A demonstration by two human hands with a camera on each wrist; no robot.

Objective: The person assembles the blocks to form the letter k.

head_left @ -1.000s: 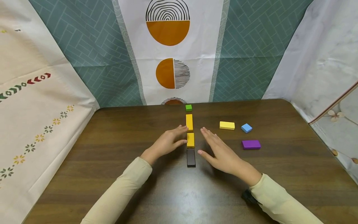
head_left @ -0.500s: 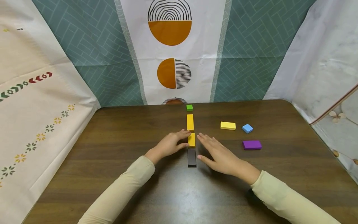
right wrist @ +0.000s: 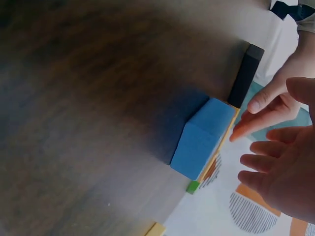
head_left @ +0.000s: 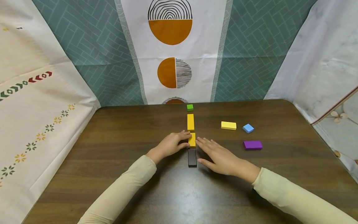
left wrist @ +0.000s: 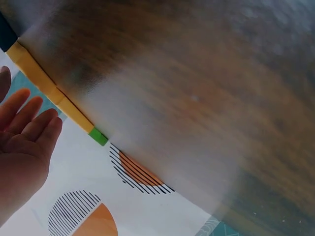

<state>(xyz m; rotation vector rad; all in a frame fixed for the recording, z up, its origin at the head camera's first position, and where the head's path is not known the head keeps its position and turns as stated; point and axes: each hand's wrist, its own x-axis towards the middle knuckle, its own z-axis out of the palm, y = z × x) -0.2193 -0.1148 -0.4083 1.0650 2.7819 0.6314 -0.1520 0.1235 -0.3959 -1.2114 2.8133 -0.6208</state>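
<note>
Blocks lie in a line on the table: a green block (head_left: 190,107), a long orange-yellow block (head_left: 190,122), a shorter yellow block (head_left: 192,141) and a black block (head_left: 192,158). My left hand (head_left: 169,144) is at the left side of the shorter yellow block, fingertips over its left edge; contact cannot be told. On the other side my right hand (head_left: 219,156) lies with fingers straight, fingertips close to that block's right edge and thumb beside the black block. Neither hand grips anything. The right wrist view shows both hands with fingers extended.
On the table's right side lie a pale yellow block (head_left: 228,125), a small blue block (head_left: 248,128) and a purple block (head_left: 252,145). A large blue-looking block (right wrist: 203,140) fills the right wrist view's middle. Cloths hang behind and beside the table (head_left: 126,193).
My left hand has moved slightly right and nearer, towards the shorter yellow block. My right hand's fingertips have come nearer and left, down alongside that block. The blocks stay in place.
</note>
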